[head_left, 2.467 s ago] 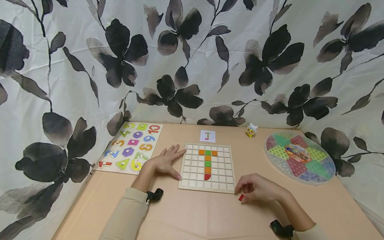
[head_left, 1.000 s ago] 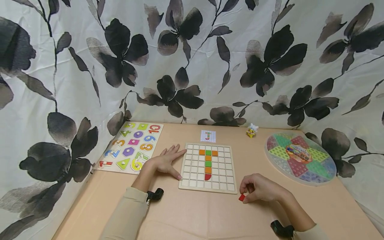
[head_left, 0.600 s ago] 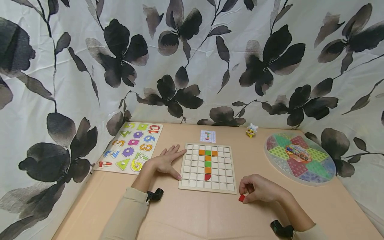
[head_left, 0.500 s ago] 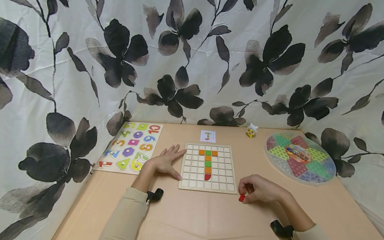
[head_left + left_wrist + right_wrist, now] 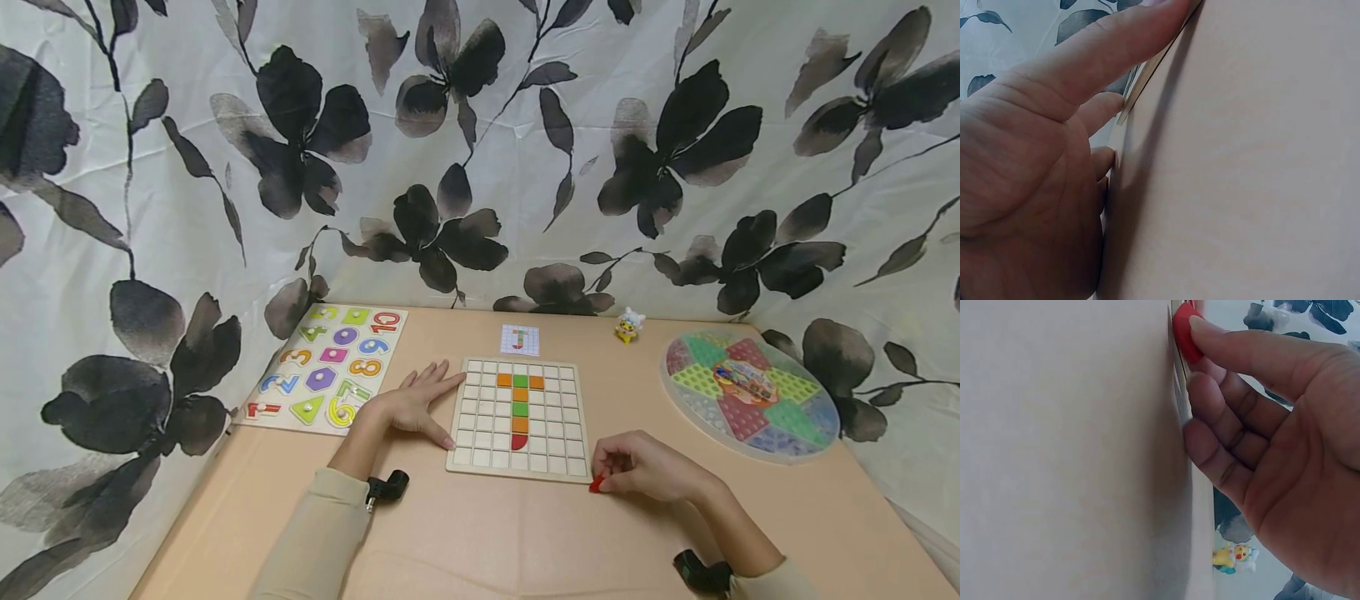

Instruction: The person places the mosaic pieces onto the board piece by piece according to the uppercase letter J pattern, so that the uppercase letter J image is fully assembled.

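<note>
A square wooden grid board [image 5: 480, 460] lies mid-table. On it, orange and green square tiles form a short row with a column below, ending in a red rounded tile [image 5: 519, 442]. At the board's left edge, my left hand [image 5: 408, 410] rests with fingers spread, thumb and index finger touching the rim; the left wrist view shows the thumb [image 5: 1104, 53] against that edge. Thumb and fingertips of my right hand [image 5: 648, 467] pinch a small red tile [image 5: 1185, 334] with a curved edge, right beside the board's near right corner.
Behind the board lies a small patterned card [image 5: 508, 340]. A number-and-shape puzzle board [image 5: 351, 356] is at the left, partly behind the left hand. To the right are a round, colourful game board [image 5: 802, 392] and a small yellow figurine [image 5: 627, 329]. A floral curtain [image 5: 547, 150] hangs behind.
My right hand has shifted slightly away from me and left with the red tile, which has turned in the fingertips. The left hand stays at the board's edge.
</note>
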Tool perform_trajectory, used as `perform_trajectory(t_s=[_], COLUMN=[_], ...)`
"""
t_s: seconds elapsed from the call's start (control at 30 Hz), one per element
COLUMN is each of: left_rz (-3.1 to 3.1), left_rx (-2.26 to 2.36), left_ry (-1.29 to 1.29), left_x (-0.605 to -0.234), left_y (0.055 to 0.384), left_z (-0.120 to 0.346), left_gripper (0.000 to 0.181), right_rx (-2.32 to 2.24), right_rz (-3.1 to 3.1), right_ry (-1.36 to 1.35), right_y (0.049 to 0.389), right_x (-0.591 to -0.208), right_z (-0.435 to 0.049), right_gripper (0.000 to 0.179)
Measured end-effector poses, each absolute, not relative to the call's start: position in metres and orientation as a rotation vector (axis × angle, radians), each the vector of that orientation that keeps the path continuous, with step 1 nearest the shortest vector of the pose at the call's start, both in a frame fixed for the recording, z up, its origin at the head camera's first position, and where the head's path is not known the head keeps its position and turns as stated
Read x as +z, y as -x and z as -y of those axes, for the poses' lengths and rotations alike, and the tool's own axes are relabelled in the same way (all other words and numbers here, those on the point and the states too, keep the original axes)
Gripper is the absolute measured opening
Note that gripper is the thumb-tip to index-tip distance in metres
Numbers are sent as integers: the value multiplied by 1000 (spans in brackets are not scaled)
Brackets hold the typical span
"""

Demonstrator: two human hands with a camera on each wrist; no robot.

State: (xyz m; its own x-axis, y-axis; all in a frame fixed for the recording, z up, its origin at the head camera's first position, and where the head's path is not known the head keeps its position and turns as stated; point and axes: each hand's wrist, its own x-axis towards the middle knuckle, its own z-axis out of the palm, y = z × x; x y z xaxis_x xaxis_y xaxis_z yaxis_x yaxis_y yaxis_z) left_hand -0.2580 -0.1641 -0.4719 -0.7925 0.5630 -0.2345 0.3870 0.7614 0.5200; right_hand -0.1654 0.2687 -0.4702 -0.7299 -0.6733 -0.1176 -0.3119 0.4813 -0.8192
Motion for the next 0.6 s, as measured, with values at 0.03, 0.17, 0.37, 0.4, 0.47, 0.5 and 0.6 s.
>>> perform_trajectory(t_s=[0.03, 0.17, 0.37, 0.4, 0.47, 0.5, 0.6], left_rz=[-2579, -2574, -2571, -2570, -2564, -2563, -2558], left_rx=[641, 646, 655, 659, 665, 670, 677], left_ry=[-724, -718, -721, -722, -724, -723, -719], left_x=[-472, -471, -468, -468, -467, -467, -467], left_y=[258, 257, 255, 255, 255, 255, 255], left_z=[164, 164, 164, 164, 164, 164, 164], left_gripper=[125, 124, 124, 124, 124, 124, 124], right_rx=[-1152, -1173, -1177, -1172, -1166, -1162, -1150], right_rz=[-2302, -2295, -2331, -2340, -2351, -2356, -2374], right_ry=[828, 858, 876, 881, 879, 875, 859], right_y=[166, 166, 168, 169, 171, 172, 175], right_x=[-470, -469, -468, -467, -466, -464, -458], right_z=[-268, -265, -258, -257, -254, -253, -248], right_gripper=[11, 10, 10, 10, 10, 11, 11])
